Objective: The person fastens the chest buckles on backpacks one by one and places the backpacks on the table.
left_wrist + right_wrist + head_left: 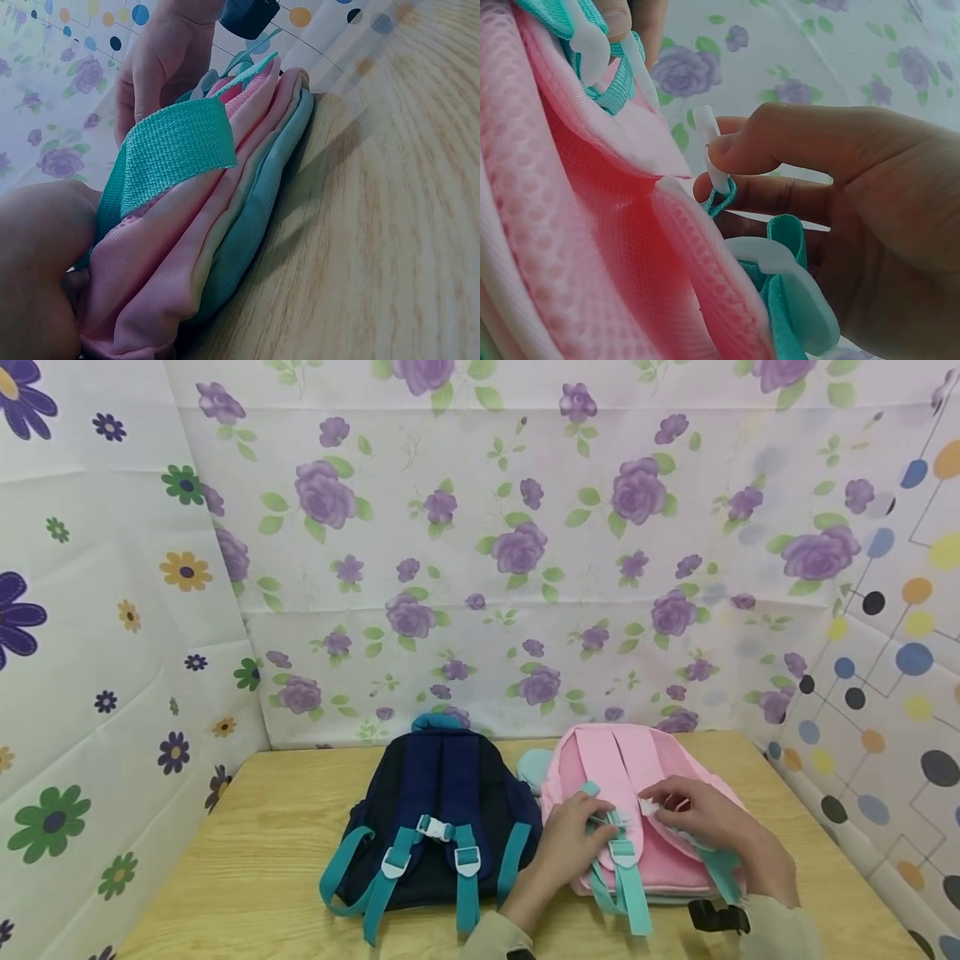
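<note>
A pink backpack (600, 760) lies on the table with its shoulder straps facing up. My right hand (701, 814) is over its right strap, thumb and fingers pinching a white plastic buckle piece (711, 150) threaded on thin teal webbing. At the left strap, my left hand (573, 839) grips a teal strap (617, 818) just above a white adjuster (622, 853); its fingertips (613, 16) appear at the top of the right wrist view. Another white adjuster (814, 300) hangs below my right fingers. In the left wrist view, a wide teal webbing end (180, 146) crosses the bag.
Left of the pink bag lies a navy backpack (420, 777) with teal straps and a fastened white chest buckle (435, 828). A light teal round piece (534, 768) shows between the bags. Patterned cloth (480, 568) walls the wooden table (285, 810) at the back and sides.
</note>
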Demonstrator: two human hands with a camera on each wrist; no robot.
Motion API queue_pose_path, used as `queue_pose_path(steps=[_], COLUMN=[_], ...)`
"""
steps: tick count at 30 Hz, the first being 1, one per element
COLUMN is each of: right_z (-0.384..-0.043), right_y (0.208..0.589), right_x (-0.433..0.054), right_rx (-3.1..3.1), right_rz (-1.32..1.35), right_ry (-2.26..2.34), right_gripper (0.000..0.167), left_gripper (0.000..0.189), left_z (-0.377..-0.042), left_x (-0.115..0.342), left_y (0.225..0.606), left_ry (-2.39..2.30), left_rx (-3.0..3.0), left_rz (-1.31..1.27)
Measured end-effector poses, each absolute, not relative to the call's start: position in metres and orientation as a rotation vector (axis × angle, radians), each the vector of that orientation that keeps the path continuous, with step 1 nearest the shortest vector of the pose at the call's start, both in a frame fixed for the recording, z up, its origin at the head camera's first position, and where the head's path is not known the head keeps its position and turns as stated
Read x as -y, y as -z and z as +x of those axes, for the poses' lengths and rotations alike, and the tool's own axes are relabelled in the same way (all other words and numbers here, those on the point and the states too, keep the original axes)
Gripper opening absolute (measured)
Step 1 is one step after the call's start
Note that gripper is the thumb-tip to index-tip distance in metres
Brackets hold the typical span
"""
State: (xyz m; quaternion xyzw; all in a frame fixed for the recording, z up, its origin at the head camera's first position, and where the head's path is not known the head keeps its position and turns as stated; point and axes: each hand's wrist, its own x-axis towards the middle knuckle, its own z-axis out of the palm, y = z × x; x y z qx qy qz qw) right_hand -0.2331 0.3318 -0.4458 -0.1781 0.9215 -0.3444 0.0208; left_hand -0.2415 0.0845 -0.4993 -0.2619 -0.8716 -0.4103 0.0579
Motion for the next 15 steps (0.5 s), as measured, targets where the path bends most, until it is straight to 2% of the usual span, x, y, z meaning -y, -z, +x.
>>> queue_pose_path(steps=[6, 15], right_z=[-0.2339, -0.2318], right_y=[0.4468, 0.4399], right_x=[-0.3324, -0.3294], right_rx=[-2.923, -2.961], right_rz=[-0.555, -0.62], right_ry=[1.054, 1.09], right_gripper=[0.019, 0.021], left_gripper=[0.025, 0.028], left_z=[-0.2407, -0.2413], left_x=[-0.0844, -0.0797], left_y=[0.4983, 0.4918], left_ry=[1.25, 1.442], left_rx=[2.637, 2.555], left_rz=[-0.793, -0.802])
